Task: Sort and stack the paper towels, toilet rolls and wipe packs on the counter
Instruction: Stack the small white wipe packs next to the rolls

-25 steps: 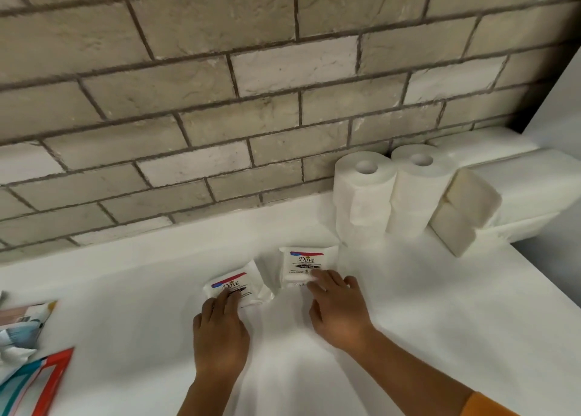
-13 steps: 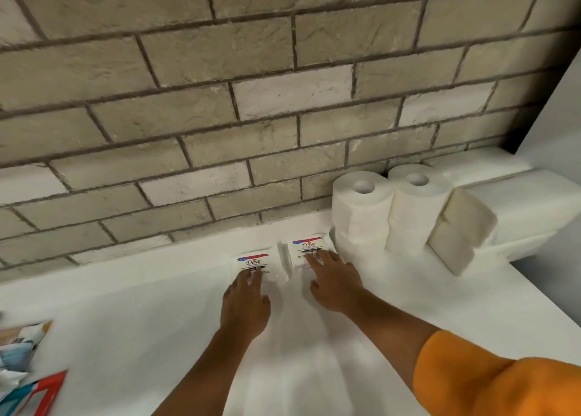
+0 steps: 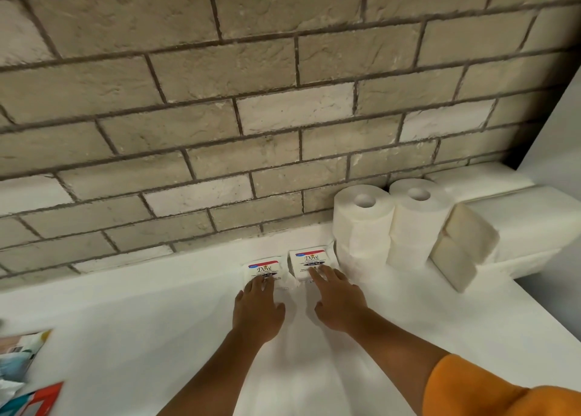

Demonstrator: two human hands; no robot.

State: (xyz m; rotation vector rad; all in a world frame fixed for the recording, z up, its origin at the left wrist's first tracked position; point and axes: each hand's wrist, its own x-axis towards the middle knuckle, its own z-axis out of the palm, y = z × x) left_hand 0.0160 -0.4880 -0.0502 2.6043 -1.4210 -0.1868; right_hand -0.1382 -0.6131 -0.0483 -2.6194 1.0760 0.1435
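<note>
Far across the counter (image 3: 125,321), the left hand (image 3: 257,312) lies palm down, straight fingers together, tips on the near edge of the left wipe pack (image 3: 263,268). The right hand (image 3: 339,302), fingers slightly spread, touches the right wipe pack (image 3: 309,257), just beside the stacked toilet rolls (image 3: 364,227).

Shows a beige brick wall (image 3: 220,116) at the back, a white panel (image 3: 561,126) at right, blurred colourful packets (image 3: 20,356) at lower left.

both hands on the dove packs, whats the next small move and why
Probably grip the left pack with the left hand and set it on the right pack: both lie flat, side by side, while the rolls next to them stand stacked two high.
</note>
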